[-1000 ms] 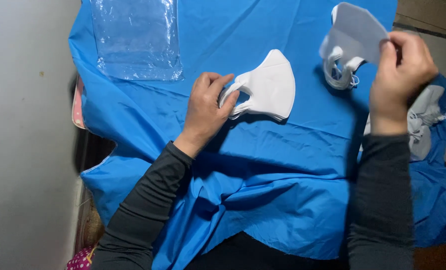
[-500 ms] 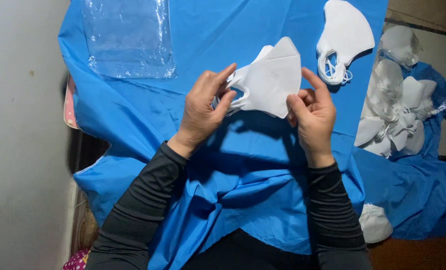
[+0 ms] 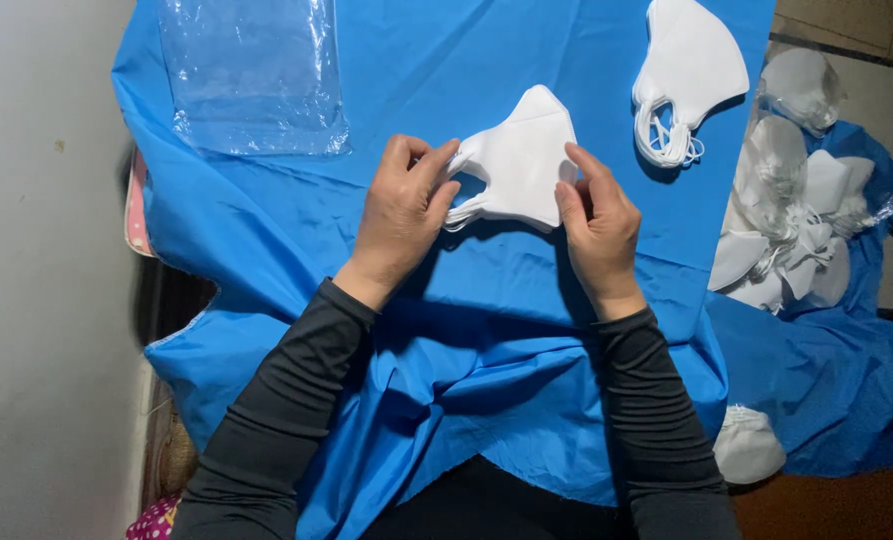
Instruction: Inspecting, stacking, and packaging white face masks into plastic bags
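White mask (image 3: 523, 160) unchanged: both hands still gripping.

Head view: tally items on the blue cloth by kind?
Held white masks, between left hand and right hand: 1 stack
Loose white masks: 1 stack
Clear plastic bags: 1 pile
Blue cloth itself: 1
Total: 4

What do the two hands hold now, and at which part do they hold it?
Both hands hold one folded white mask. The left hand pinches its ear-loop end; the right hand grips the opposite edge.
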